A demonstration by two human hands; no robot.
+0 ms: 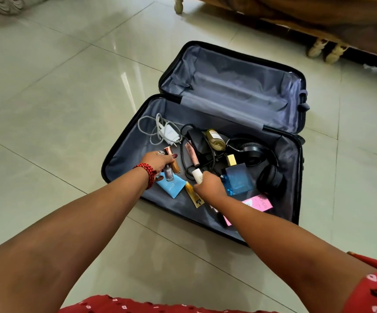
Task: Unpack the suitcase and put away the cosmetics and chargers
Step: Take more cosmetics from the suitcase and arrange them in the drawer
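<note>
An open black suitcase (124,152) with grey lining lies on the tiled floor. My left hand (154,161) grips small cosmetics, a rose-gold capped tube (169,152) and a nail polish bottle (169,175). My right hand (207,185) holds a small white bottle (197,175). Inside lie a white charger (170,134) with its cable, a black charger (195,138), a golden bottle (215,139), a blue perfume bottle (237,177), black headphones (268,179), a light blue sachet (171,186), a gold sachet (194,195) and a pink box (259,203).
The far half of the suitcase (232,91) holds nothing. A wooden piece of furniture (318,21) with carved pale legs stands at the back right. Glossy floor tiles (58,98) spread to the left and front.
</note>
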